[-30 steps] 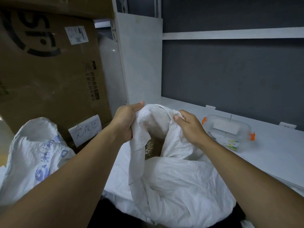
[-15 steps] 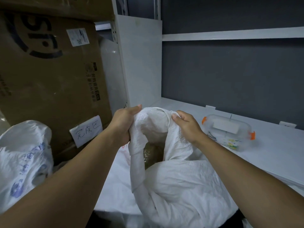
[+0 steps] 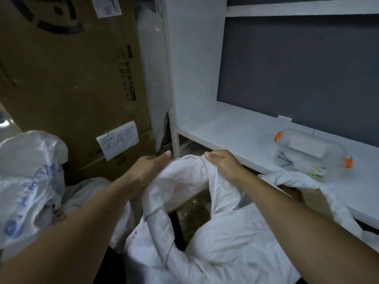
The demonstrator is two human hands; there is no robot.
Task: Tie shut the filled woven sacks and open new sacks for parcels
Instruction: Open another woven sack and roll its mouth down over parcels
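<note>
Left grip and right grip each clamp the mouth hem of the woven sack, both curled into the fabric, holding it up to gather for tying. Sack sits just below the shelf edge; brown parcel shows inside, so I judge it filled.

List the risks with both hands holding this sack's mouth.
The left hand and right hand grip the white woven sack only by its rim; a slip could let it fall slack around the brown parcel. The fabric draped on the shelf beside the clear box might drag it off.
</note>
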